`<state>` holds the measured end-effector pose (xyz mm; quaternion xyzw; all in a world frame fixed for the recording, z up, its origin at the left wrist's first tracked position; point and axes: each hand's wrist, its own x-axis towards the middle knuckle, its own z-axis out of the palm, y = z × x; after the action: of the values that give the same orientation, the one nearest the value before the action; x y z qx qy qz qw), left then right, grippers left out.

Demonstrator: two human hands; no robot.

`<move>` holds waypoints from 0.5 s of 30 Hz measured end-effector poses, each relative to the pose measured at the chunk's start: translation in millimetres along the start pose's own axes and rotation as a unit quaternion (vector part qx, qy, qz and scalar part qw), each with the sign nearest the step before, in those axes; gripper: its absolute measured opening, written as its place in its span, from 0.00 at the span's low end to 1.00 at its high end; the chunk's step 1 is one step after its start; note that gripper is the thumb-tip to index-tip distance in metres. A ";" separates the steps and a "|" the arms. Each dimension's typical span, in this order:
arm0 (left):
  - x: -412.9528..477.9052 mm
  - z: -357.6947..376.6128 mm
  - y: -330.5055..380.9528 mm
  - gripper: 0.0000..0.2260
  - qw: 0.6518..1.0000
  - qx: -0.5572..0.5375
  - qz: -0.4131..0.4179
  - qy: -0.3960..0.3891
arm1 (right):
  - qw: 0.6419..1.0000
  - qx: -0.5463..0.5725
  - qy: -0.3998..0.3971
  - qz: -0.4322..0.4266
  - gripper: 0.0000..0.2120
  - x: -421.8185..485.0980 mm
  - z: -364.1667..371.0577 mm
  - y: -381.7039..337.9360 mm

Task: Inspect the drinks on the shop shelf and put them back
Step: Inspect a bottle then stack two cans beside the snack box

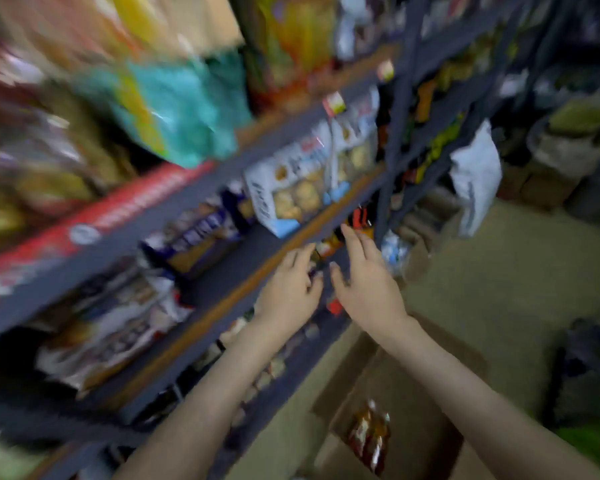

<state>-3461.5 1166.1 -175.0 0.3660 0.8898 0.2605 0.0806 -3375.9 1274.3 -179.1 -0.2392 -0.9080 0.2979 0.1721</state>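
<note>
One cardboard box (413,386) sat under the right forearm, with packets (369,438) inside. Both hands were empty, fingers loosely extended: left hand (288,289) and right hand (366,285) side by side at the shelf (222,306) edge. Small bottles (359,218) stood between and just beyond the fingertips, too blurred to detail. Biscuit packs (291,188) lay one level above the left hand.

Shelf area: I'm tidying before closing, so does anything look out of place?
A teal bag juts past the edge of the upper shelf, and packets lie in an open cardboard box on the floor. Blur hides finer faults.
</note>
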 end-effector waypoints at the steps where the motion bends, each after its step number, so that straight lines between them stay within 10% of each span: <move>1: -20.8 -84.9 0.0 0.23 0.994 0.038 0.028 0.098 | 0.994 -0.016 0.022 -0.106 0.29 11.6 -27.1 -76.8; 5: -57.7 -188.6 19.2 0.21 0.958 0.088 0.093 0.257 | 0.974 0.052 0.070 -0.208 0.28 16.7 -69.7 -159.3; 11: -146.0 -390.9 -1.4 0.20 0.752 0.302 0.095 0.579 | 0.892 0.141 0.122 -0.413 0.31 17.6 -107.1 -342.0; 15: -184.2 -466.0 -30.9 0.25 0.649 0.431 -0.023 0.627 | 0.846 0.168 0.137 -0.488 0.33 16.5 -109.5 -442.3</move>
<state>-3503.6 831.4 196.9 0.0883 0.7487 0.0132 -0.6569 -3486.5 1020.2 183.0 0.2285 -0.8106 0.2881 0.4558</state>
